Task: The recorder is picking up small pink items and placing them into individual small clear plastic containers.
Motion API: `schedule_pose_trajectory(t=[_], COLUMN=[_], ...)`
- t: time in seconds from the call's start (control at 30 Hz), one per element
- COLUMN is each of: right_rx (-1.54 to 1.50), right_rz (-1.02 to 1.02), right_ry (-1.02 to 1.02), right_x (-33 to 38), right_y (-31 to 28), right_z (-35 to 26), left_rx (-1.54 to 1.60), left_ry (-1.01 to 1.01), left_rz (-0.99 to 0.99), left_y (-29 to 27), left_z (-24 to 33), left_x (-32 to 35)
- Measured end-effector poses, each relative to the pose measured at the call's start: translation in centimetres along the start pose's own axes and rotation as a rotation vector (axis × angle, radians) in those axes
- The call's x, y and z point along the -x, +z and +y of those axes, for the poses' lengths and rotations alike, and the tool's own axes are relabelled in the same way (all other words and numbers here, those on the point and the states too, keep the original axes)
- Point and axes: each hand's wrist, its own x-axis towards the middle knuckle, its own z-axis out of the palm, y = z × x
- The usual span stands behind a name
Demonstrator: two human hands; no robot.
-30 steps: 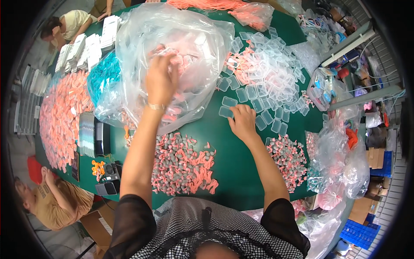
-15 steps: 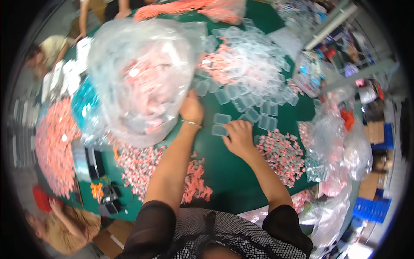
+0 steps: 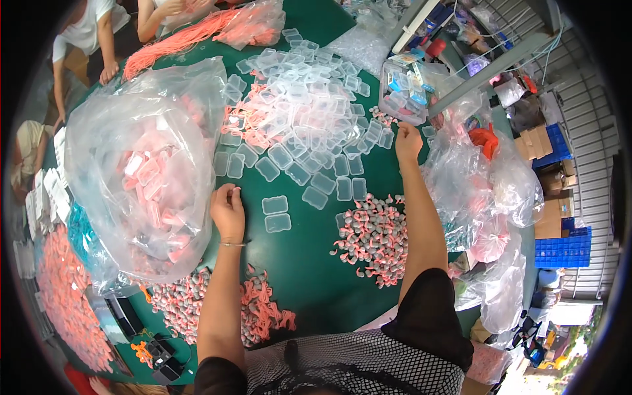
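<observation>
My left hand (image 3: 228, 212) is beside the big clear bag (image 3: 85, 145), its thumb and fingertips pressed together. A tiny pink spot shows at the fingertips, too small to name. To its right, a clear plastic case (image 3: 276, 214) lies opened flat on the green table (image 3: 303, 257). My right hand (image 3: 409, 143) reaches far out, fingers curled together, close to a few small pink-and-grey pieces (image 3: 382, 117) and a clear tub (image 3: 407, 113). Whatever those fingers hold is hidden. Nearer me, under the right forearm's left side, sits a heap of pink-and-grey pieces (image 3: 374, 242).
A large pile of clear cases (image 3: 309, 99) covers the table's far middle. Pink cords (image 3: 181, 45) lie behind. More pink-and-grey pieces (image 3: 178, 303) flank my left forearm. Filled plastic bags (image 3: 477, 191) crowd the right side, under a metal post (image 3: 490, 66). Co-workers sit at far left.
The view has turned, shifting the table leftward. My right hand has left the flat-open case and reached out to the far right. My left hand's fingers now show, pinched beside the bag.
</observation>
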Motion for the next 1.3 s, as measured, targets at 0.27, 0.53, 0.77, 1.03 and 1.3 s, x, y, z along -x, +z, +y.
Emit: schedule_pose_trajectory(t=[0.27, 0.53, 0.77, 1.03, 1.3], right_rx=[0.423, 0.322, -0.403, -0.407, -0.241], right_rz=[-0.227, -0.142, -0.378, -0.813, -0.711], right_ry=[0.402, 0.333, 0.135, -0.541, -0.672], right_x=[-2.7, -1.1, 5.6, 19.6, 22.2], right_y=[3.4, 1.9, -3.3, -3.3, -2.3], right_z=[3.7, 2.3, -7.2, -20.2, -21.7], left_rx=[0.051, 0.082, 0.346, 0.014, -0.072], left_ry=[-0.081, -0.076, -0.269, -0.024, 0.047], left_rz=[-0.087, -0.079, -0.269, -0.394, -0.364], left_y=[-0.9, -1.2, -1.9, -2.6, -2.8], left_z=[-0.4, -0.6, 2.9, 5.2, 4.7], left_x=[0.4, 0.7, 2.1, 6.0, 7.2])
